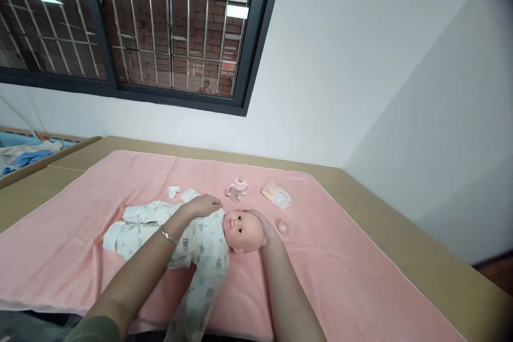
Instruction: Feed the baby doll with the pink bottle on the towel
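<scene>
A baby doll (pixel 240 231) in a white printed romper lies on its back on a pink blanket (pixel 344 278), head to the right. My left hand (pixel 204 205), with a bracelet on the wrist, rests on the doll's far shoulder and sleeve. My right hand (pixel 267 231) cups the top and back of the doll's head. One empty-looking sleeve (pixel 200 294) trails toward me.
Beyond the doll lie a pink baby bottle (pixel 238 189), a small wipes packet (pixel 276 195), white socks (pixel 182 193) and a clear bottle cap (pixel 283 226). The blanket covers a tan table (pixel 441 262) set against a white wall under a barred window. Cloths lie at far left.
</scene>
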The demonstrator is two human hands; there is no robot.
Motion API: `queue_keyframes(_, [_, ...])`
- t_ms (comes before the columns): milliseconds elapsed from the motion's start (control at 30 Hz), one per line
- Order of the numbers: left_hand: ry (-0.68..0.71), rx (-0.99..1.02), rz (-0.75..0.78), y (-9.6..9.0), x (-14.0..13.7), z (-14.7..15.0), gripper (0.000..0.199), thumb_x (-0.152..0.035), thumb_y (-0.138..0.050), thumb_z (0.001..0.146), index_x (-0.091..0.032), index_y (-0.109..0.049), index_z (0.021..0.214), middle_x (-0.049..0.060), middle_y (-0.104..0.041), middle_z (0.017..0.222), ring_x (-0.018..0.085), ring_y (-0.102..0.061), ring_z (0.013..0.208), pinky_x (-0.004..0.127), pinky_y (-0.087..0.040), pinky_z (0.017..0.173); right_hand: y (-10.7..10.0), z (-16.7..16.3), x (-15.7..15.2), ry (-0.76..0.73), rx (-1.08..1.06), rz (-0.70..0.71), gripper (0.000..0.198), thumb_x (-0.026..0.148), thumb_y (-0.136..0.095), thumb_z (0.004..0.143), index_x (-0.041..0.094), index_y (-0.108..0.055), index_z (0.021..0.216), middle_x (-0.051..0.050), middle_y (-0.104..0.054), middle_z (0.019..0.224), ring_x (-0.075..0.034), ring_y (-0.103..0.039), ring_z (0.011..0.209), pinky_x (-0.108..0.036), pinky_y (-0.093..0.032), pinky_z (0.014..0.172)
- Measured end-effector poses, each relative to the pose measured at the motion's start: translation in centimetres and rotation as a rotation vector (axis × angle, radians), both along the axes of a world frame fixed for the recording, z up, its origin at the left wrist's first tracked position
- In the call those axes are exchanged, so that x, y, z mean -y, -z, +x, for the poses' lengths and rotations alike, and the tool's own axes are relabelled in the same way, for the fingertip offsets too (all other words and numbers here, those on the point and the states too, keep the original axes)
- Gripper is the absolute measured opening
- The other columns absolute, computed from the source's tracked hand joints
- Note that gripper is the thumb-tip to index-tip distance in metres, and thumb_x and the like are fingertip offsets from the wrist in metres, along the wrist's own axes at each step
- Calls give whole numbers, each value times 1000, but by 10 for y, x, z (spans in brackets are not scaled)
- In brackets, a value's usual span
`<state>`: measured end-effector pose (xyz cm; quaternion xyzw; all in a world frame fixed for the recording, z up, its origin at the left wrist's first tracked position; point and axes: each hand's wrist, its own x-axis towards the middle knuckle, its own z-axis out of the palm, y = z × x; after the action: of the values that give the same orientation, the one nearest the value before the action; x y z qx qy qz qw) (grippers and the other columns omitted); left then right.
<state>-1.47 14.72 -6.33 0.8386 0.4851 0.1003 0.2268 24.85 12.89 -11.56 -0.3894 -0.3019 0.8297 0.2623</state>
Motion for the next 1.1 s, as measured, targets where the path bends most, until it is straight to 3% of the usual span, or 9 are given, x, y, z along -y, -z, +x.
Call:
queue_keyframes(133, [-91,-27,-70,2,-2,4,34,-47,-69,116,-17,-82,125,13,-84,137,28,-80,127,53,-62,117,-2,9,8,174,152,-97,52,51,-54,111,7,-78,122,-19,-87,110,-30,-85,102,-40,-65,98])
queue_keyframes(367, [-153,20,17,5,14,0,32,-34,-60,117,-16,-83,131,16,-81,148,29,-77,137,50,-57,123,14,12,-7,328,91,123,25,36,-65,106,18,-82,108,-10,-88,113,-25,-84,107,-38,-65,103])
queue_keyframes(467, [-160,59,90,9,31,-4,38,-30,-52,114,-19,-86,126,15,-84,144,31,-79,133,45,-59,118,20,8,-16,365,79,131,19,29,-69,99,20,-83,108,-7,-88,111,-24,-83,109,-37,-64,108])
queue_keyframes(567, [-183,95,176,10,55,-11,42,-28,-50,110,-19,-85,131,16,-83,146,35,-76,137,52,-57,123,23,5,-21,362,79,153,16,26,-73,93,20,-83,105,-6,-87,112,-23,-81,110,-37,-62,110])
queue_keyframes(667, [-221,148,270,13,98,-22,45,-28,-53,107,-14,-82,139,20,-78,154,39,-70,149,61,-49,133,24,4,-22,356,96,149,14,27,-78,90,20,-82,102,-5,-86,111,-22,-79,109,-37,-60,112])
queue_keyframes(767, [-290,240,350,31,168,-34,45,-33,-51,111,-15,-80,141,19,-81,148,35,-76,141,56,-60,123,23,4,-22,366,97,121,16,29,-78,89,21,-80,103,-5,-85,106,-24,-79,106,-40,-62,110])
queue_keyframes(833, [-414,462,421,56,223,-35,37,-40,-57,114,-20,-85,125,14,-88,126,31,-84,117,43,-70,102,22,4,-21,359,101,102,20,31,-78,89,21,-80,106,-5,-84,104,-25,-79,103,-43,-64,105])
queue_keyframes(933, [-590,605,342,99,294,-23,39,-54,-66,112,-22,-87,103,6,-85,87,23,-78,74,32,-65,69,23,6,-21,344,107,77,21,32,-78,90,21,-78,108,-5,-83,103,-26,-79,100,-43,-65,99])
queue_keyframes(1100, [-961,779,229,135,340,-2,60,-82,-81,93,-23,-77,82,4,-72,80,24,-67,77,35,-58,75,32,10,-26,327,150,67,23,32,-77,94,21,-81,113,-6,-84,111,-25,-79,104,-41,-64,103])
